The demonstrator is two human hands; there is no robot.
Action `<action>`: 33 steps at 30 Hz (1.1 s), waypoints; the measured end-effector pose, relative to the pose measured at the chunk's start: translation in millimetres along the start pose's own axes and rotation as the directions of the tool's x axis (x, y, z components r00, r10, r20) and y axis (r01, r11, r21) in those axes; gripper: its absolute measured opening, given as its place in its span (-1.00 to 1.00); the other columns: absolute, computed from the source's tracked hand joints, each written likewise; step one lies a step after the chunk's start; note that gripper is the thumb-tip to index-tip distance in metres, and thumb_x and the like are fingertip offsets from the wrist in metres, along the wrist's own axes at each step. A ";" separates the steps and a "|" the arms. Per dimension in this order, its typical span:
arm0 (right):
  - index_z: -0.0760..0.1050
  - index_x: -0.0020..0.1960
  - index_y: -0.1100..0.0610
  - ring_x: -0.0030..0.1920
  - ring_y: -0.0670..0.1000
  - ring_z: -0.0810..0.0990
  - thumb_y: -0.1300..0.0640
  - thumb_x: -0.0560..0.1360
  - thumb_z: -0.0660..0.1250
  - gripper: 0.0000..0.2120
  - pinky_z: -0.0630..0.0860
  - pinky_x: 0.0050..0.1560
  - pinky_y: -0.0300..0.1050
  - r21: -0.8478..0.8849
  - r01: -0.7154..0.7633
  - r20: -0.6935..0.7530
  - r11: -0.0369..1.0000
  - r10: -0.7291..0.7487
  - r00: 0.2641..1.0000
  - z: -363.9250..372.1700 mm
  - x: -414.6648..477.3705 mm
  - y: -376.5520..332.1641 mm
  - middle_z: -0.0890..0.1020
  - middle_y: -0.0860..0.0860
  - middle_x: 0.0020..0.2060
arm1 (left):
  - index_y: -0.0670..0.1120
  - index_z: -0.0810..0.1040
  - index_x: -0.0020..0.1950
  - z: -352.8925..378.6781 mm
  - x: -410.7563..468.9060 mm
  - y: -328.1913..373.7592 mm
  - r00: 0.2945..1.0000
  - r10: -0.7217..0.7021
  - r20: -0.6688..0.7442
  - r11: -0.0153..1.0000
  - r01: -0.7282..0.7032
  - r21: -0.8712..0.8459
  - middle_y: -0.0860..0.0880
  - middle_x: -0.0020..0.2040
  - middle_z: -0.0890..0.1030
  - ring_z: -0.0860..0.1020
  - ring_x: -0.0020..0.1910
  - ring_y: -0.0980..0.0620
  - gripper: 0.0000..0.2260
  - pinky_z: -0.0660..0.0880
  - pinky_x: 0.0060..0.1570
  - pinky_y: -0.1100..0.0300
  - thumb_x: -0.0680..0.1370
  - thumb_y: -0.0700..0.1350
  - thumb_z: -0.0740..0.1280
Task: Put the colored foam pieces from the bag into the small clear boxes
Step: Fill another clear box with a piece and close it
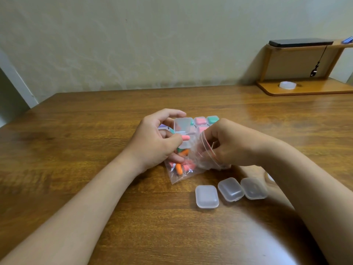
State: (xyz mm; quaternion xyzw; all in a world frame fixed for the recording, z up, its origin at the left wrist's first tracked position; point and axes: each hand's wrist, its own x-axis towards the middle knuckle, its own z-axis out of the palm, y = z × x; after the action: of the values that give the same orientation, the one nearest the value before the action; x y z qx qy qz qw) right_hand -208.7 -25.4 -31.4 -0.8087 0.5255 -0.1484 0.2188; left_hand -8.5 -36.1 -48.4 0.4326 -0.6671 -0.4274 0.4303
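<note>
A clear zip bag (pixel 183 173) with several orange, pink and green foam pieces lies at the table's centre. My right hand (pixel 227 144) grips the bag's red-lined mouth. My left hand (pixel 156 142) holds a small clear box (pixel 183 125) with its lid up and pinches a pink foam piece (pixel 186 138) at the box. Filled boxes, pink (pixel 200 121) and green (pixel 213 119), sit just behind my hands. Three shut empty clear boxes (pixel 207 196) (pixel 230 189) (pixel 253 188) stand in a row to the front right.
A wooden desk shelf (pixel 305 87) stands at the back right with a white round lid (pixel 287 85) on its base and a dark flat device (pixel 300 43) on top. The wall runs close behind the wooden table (pixel 76 150).
</note>
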 end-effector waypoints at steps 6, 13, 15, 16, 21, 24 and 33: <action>0.70 -0.08 0.06 -0.18 -0.07 0.64 0.01 0.47 0.49 -0.87 0.59 -0.21 -0.22 -0.001 -0.023 0.053 1.000 0.023 0.998 3.1 1.0 -0.4 0.70 -0.06 -0.21 | 0.04 0.56 0.23 0.4 -0.3 2.6 1.000 -0.008 0.030 1.000 0.008 0.010 -0.09 0.14 0.49 0.73 -0.17 -0.08 -0.59 0.68 -0.34 0.00 0.53 -0.41 0.38; 0.68 -0.05 0.09 -0.14 0.02 0.65 -0.01 0.49 0.44 -0.83 0.63 -0.10 0.01 -0.040 -0.032 0.098 0.999 0.036 0.995 4.5 1.8 -1.7 0.70 0.01 -0.17 | 0.05 0.57 0.21 0.5 0.2 1.3 1.000 -0.010 0.029 1.000 0.010 0.004 -0.11 0.14 0.49 0.73 -0.15 -0.16 -0.61 0.68 -0.32 -0.04 0.52 -0.38 0.41; 0.68 -0.06 0.08 -0.13 0.03 0.66 -0.03 0.47 0.46 -0.81 0.63 -0.09 0.08 -0.039 -0.035 0.107 0.999 0.039 0.993 5.0 2.7 -3.0 0.70 0.01 -0.16 | 0.06 0.58 0.20 0.6 -0.1 1.2 0.999 -0.010 0.032 1.000 0.010 0.004 -0.10 0.14 0.49 0.73 -0.16 -0.16 -0.61 0.68 -0.31 -0.05 0.52 -0.38 0.40; 0.68 -0.06 0.08 -0.13 0.03 0.66 -0.05 0.46 0.47 -0.81 0.63 -0.09 0.09 -0.037 -0.029 0.110 0.999 0.033 0.993 5.1 3.0 -3.7 0.70 0.00 -0.16 | 0.06 0.58 0.20 0.9 -0.3 1.1 0.999 -0.010 0.032 1.000 0.010 -0.001 -0.10 0.13 0.49 0.73 -0.16 -0.16 -0.61 0.68 -0.31 -0.04 0.52 -0.38 0.40; 0.69 -0.07 0.03 -0.15 -0.03 0.66 -0.11 0.42 0.52 -0.78 0.65 -0.11 0.03 -0.002 -0.021 0.109 1.000 0.021 0.994 4.6 0.8 -4.8 0.70 -0.05 -0.18 | 0.05 0.58 0.19 1.3 0.1 1.0 1.000 -0.007 0.026 1.000 0.007 -0.007 -0.11 0.12 0.49 0.73 -0.15 -0.12 -0.61 0.68 -0.32 0.00 0.52 -0.39 0.40; 0.69 -0.07 0.02 -0.15 -0.04 0.66 -0.13 0.40 0.52 -0.76 0.64 -0.11 0.01 0.012 -0.007 0.101 1.000 0.006 0.995 4.9 0.9 -4.6 0.70 -0.06 -0.17 | 0.04 0.58 0.19 1.1 0.4 0.4 1.000 -0.009 0.024 1.000 0.009 -0.013 -0.10 0.11 0.49 0.73 -0.16 -0.15 -0.62 0.68 -0.30 -0.02 0.52 -0.39 0.39; 0.67 -0.13 0.02 -0.15 -0.03 0.64 0.03 0.49 0.43 -0.92 0.63 -0.09 0.00 0.036 0.016 0.087 0.999 -0.019 0.996 6.9 2.0 -3.5 0.69 -0.04 -0.20 | 0.06 0.57 0.20 0.5 0.1 1.7 1.000 -0.013 0.023 1.000 0.013 0.010 -0.06 0.11 0.49 0.73 -0.19 -0.13 -0.61 0.68 -0.30 -0.02 0.52 -0.38 0.40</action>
State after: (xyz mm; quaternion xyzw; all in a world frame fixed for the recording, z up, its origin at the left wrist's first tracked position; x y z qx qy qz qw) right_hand -202.0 -24.6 -35.6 -0.8150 0.5055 -0.1243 0.2546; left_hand -9.4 -35.6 -47.0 0.4340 -0.6714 -0.4319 0.4176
